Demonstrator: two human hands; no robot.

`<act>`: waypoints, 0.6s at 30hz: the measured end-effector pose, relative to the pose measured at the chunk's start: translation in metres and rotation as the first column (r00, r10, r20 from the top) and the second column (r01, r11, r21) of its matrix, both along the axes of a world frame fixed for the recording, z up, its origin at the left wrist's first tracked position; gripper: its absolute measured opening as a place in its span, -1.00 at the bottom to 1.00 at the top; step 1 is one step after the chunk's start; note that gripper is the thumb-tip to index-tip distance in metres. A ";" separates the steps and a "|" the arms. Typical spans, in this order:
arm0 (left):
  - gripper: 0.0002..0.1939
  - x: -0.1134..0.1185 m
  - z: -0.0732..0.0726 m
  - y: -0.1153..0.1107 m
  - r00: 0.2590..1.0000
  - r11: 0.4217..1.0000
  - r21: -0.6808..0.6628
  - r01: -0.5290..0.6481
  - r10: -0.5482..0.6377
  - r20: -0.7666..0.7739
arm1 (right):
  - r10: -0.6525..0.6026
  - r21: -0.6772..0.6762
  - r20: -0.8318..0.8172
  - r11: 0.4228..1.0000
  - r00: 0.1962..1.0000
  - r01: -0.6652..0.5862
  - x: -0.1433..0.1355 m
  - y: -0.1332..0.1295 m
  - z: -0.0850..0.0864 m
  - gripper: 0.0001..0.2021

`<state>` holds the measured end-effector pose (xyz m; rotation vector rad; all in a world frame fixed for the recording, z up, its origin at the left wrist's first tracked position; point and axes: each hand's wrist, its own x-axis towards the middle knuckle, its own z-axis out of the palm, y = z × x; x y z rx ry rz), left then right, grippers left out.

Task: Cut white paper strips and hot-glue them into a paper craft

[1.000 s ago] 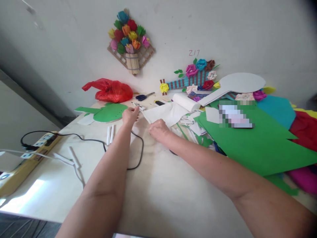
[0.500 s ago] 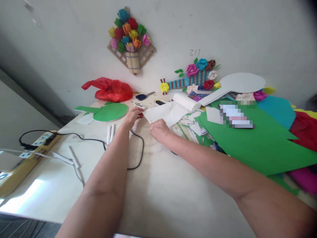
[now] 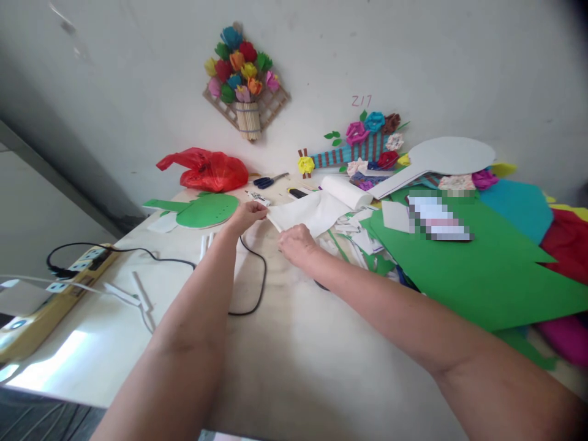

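Observation:
A thin white paper sheet point(image 3: 307, 210) stretches out from a white paper roll point(image 3: 348, 193) on the table. Its near edge looks folded or rolled into a narrow strip between my hands. My left hand point(image 3: 248, 217) pinches the far left corner of that edge. Lower and to the right, my right hand point(image 3: 296, 242) is closed around the other end of the edge, its fingertips mostly hidden. A utility knife point(image 3: 296, 192) with a dark handle and a white patterned tube point(image 3: 258, 198) lie just beyond the sheet.
Left of my hands lie a green paddle-shaped board point(image 3: 206, 210), a red plastic bag point(image 3: 214, 170) and a yellow power strip point(image 3: 59, 306). A black cable point(image 3: 264, 288) loops across the table. Paper scraps point(image 3: 362, 236), large green sheets point(image 3: 463, 275) and a phone point(image 3: 436, 217) fill the right side.
The near edge of the sheet now shows as a narrow strip between my hands. My left fingers have drawn together on the corner. The view has shifted slightly.

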<state>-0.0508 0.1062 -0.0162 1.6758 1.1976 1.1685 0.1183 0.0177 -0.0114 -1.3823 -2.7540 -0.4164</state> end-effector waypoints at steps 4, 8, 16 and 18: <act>-0.82 0.004 0.006 -0.002 0.986 0.993 -0.119 -0.017 0.036 0.160 | -0.009 -0.028 0.006 1.000 1.000 0.009 -0.001 0.000 0.001 -0.74; -0.80 0.005 0.009 -0.002 0.958 0.959 -0.282 -0.025 0.104 0.268 | -0.004 -0.019 0.002 1.000 1.000 0.004 -0.002 0.000 0.000 -0.74; -0.67 0.011 0.012 0.000 0.933 0.902 -0.404 -0.150 0.264 0.243 | -0.007 -0.021 0.007 1.000 1.000 0.007 -0.003 0.002 -0.002 -0.75; -0.72 0.013 0.014 0.000 0.926 0.892 -0.422 -0.162 0.285 0.246 | -0.005 -0.027 -0.009 1.000 1.000 0.005 -0.002 0.002 -0.002 -0.76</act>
